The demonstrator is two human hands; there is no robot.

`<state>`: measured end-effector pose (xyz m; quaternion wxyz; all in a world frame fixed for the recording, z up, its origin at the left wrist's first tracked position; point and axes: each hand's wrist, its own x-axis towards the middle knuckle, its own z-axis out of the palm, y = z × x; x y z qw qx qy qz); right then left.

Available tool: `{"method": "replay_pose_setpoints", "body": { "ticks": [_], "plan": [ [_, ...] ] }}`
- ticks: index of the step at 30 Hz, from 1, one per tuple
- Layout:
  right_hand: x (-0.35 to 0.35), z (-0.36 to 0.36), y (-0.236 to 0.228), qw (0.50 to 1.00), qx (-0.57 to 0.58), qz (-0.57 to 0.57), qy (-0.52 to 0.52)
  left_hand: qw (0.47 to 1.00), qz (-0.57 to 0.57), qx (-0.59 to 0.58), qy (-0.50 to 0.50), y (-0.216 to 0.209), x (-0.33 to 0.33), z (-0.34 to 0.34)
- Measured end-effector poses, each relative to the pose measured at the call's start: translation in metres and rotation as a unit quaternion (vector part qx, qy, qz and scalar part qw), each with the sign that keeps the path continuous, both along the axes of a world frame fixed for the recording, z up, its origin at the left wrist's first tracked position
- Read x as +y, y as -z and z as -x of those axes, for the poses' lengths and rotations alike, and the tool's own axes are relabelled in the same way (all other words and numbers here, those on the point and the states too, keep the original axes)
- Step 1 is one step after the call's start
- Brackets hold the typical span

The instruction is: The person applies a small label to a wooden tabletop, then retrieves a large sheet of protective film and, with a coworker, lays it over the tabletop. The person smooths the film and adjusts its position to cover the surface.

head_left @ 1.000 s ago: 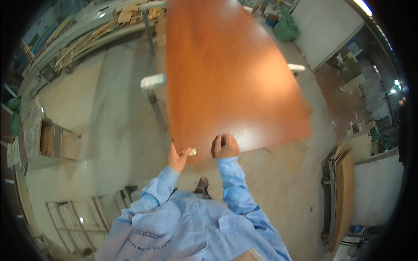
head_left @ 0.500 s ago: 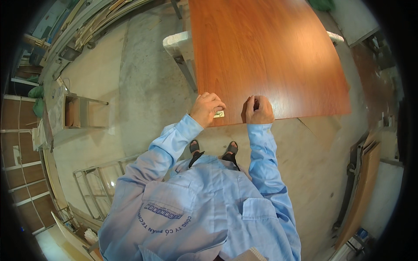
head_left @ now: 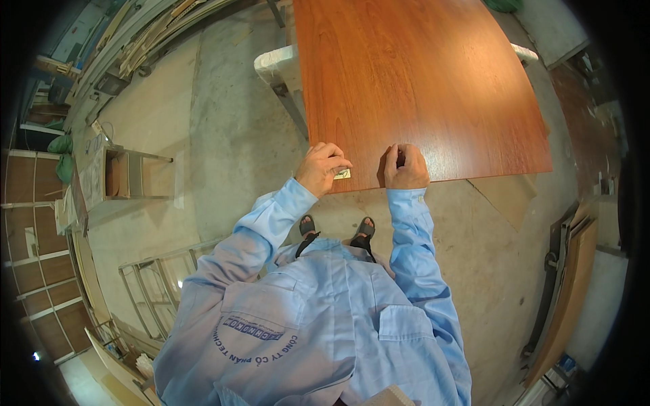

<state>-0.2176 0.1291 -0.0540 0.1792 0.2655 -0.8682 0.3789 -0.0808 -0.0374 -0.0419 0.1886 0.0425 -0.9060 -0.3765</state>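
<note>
A reddish-brown wood-grain tabletop (head_left: 420,88) stretches away in front of me. My left hand (head_left: 323,166) is bent over its near left corner, fingers curled and closed at a small pale label (head_left: 342,174) with dark marks. The label is partly covered by the fingers, close to the near edge. To the right, my right hand (head_left: 407,166) rests by the same edge, thumb and fingers curled together. Whatever lies between them, if anything, is hidden in a dark gap. Both forearms wear light blue sleeves.
A wrapped white table leg part (head_left: 274,61) juts out left of the tabletop. At left stands a metal-framed box (head_left: 125,174), and nearer a metal rack (head_left: 152,284). Long boards (head_left: 156,34) are stacked at far left; brown panels (head_left: 565,298) lean at right.
The view has shifted slightly, so the tabletop edge sits a little higher in the picture. Both hands keep nearly the same places and poses on the tabletop.
</note>
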Motion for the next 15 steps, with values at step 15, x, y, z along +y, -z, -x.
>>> {"method": "replay_pose_setpoints", "body": {
  "ticks": [15],
  "plan": [
    [-0.0007,0.0003,0.0013,1.000,0.003,-0.002,0.002,0.999,0.003,0.027,-0.020,0.0059,0.0001,0.0066]
  ]
}}
